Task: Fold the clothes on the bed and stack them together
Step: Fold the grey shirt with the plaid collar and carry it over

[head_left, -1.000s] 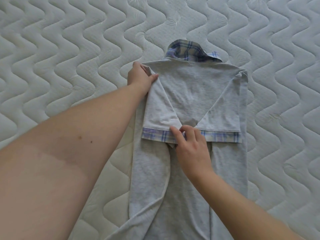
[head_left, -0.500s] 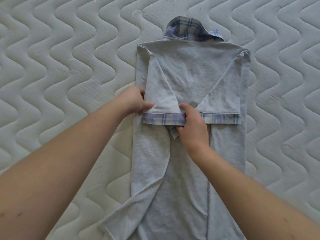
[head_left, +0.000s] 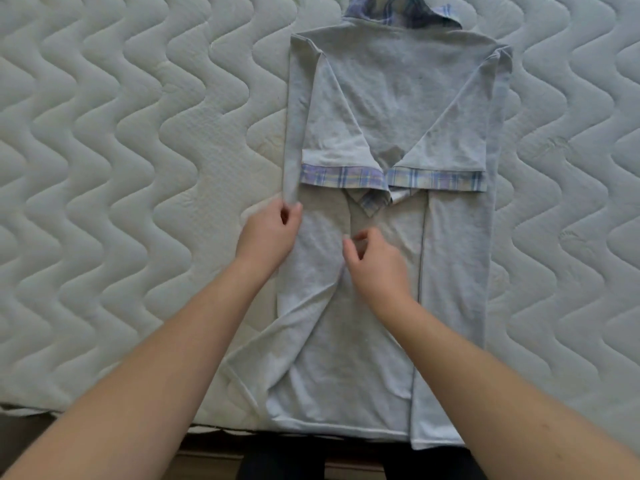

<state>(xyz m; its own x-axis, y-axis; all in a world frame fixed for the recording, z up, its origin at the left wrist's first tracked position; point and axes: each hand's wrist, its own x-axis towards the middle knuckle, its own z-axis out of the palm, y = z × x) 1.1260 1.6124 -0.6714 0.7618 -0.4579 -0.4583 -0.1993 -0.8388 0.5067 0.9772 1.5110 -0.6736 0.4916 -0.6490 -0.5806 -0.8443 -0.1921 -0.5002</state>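
A grey shirt with plaid trim is seen laid flat, face down, on a white quilted mattress, collar at the far end and hem at the near edge of the bed. Both sleeves are already folded inward, their plaid cuffs meeting at the middle. The left side edge is pinched between thumb and fingers of the left hand, just below the left cuff. The right hand is held over the centre of the shirt, fingers loosely curled, with nothing visibly gripped. The fabric is judged light, soft and limp, liable to wrinkle and slide; it is best taken at the folded side edges or the hem.
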